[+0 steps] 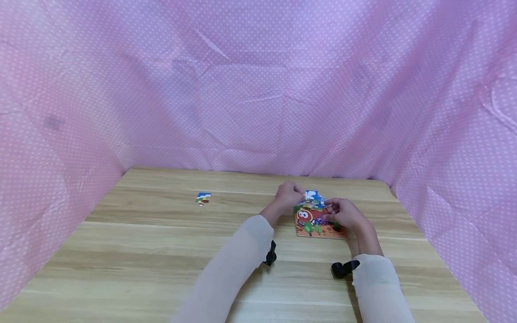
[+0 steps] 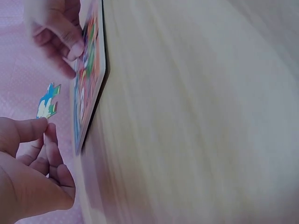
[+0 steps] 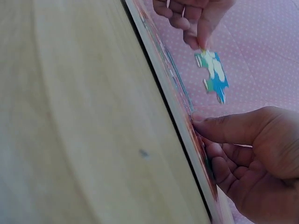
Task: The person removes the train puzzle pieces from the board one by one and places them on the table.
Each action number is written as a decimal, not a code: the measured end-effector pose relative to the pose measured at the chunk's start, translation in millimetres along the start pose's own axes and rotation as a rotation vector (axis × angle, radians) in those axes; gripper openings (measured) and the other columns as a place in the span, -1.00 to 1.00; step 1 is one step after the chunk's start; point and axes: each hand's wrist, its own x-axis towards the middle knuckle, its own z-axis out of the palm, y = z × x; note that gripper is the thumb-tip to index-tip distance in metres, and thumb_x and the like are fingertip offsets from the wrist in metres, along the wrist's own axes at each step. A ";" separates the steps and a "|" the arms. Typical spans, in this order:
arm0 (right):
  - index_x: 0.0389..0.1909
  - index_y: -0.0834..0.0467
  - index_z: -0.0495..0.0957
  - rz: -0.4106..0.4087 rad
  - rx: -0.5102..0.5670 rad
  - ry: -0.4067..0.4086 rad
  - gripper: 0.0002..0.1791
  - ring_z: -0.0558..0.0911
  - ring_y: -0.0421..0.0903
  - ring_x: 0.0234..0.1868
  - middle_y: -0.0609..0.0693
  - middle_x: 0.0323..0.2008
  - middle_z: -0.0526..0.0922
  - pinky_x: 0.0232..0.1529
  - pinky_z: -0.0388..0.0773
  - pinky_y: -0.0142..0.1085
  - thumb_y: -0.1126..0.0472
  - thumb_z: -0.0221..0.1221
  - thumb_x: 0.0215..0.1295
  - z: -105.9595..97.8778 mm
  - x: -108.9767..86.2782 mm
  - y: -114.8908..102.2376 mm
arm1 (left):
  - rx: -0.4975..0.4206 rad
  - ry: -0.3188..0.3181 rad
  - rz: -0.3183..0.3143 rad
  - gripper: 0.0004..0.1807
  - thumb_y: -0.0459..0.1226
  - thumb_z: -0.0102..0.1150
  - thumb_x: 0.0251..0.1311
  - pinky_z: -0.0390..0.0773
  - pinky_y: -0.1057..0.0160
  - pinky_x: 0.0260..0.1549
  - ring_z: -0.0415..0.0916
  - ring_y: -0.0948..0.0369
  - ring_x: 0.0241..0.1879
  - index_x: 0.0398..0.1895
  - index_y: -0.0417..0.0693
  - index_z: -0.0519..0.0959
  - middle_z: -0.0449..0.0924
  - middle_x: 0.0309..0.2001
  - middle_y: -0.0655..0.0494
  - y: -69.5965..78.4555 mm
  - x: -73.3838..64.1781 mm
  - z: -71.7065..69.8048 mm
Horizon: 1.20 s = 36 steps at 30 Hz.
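My left hand [image 1: 290, 195] pinches a jigsaw puzzle piece [image 2: 47, 103] between thumb and fingertips. The piece is blue and white with green at its knobs, raised above the board in both wrist views. Just below and to the right lies a colourful picture puzzle board [image 1: 306, 229], with a round-eyed red cartoon figure and green plants on orange ground. My right hand [image 1: 346, 214] is at the board's right side, fingers bent and parted from the thumb. In the right wrist view, its thumb tip [image 3: 199, 117] touches the puzzle's face.
Another blue, white and green puzzle piece [image 1: 203, 198] lies on the wooden table [image 1: 161, 251], well left of the board. Pink dotted cloth [image 1: 258, 103] hangs behind the table and along both sides. Black wrist straps [image 1: 343, 269] sit at the sleeves.
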 end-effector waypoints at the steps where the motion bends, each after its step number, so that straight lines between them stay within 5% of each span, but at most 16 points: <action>1: 0.33 0.34 0.43 0.004 0.003 0.003 -0.45 0.47 0.02 -0.10 0.12 -0.14 0.53 -0.09 0.50 -0.24 0.41 0.29 0.35 -0.4 -0.4 0.3 | 0.001 0.004 -0.002 -0.95 -0.31 0.34 0.30 0.59 0.13 -0.01 0.52 0.16 -0.12 -0.27 0.00 0.64 0.58 -0.24 0.14 -0.1 0.4 -3.2; 19: 0.31 0.36 0.45 -0.026 0.007 0.019 -0.48 0.47 0.02 -0.12 0.13 -0.13 0.54 -0.08 0.50 -0.25 0.43 0.28 0.35 0.9 0.5 -1.3 | 0.056 -0.014 0.123 -0.96 -0.35 0.29 0.31 0.58 0.23 -0.20 0.56 0.15 -0.20 -0.23 -0.12 0.65 0.65 -0.22 0.05 -19.2 2.8 -84.0; 28: 0.31 0.38 0.44 -0.028 0.004 0.024 -0.49 0.48 0.01 -0.13 0.14 -0.14 0.55 -0.11 0.52 -0.25 0.45 0.26 0.36 2.8 -0.3 -0.4 | 0.032 -0.041 0.108 -0.90 -0.31 0.30 0.32 0.58 0.22 -0.19 0.60 -0.04 -0.03 -0.16 -0.14 0.65 0.66 -0.16 0.02 -29.2 -0.1 -121.5; 36: 0.29 0.34 0.47 -0.017 -0.004 0.039 -0.50 0.47 0.02 -0.13 0.13 -0.14 0.55 -0.11 0.49 -0.25 0.41 0.29 0.35 2.1 0.2 1.8 | 0.085 -0.026 0.100 -0.88 -0.28 0.28 0.35 0.58 0.17 -0.10 0.57 0.06 -0.06 -0.15 -0.12 0.64 0.65 -0.10 0.00 -42.2 -6.4 -154.3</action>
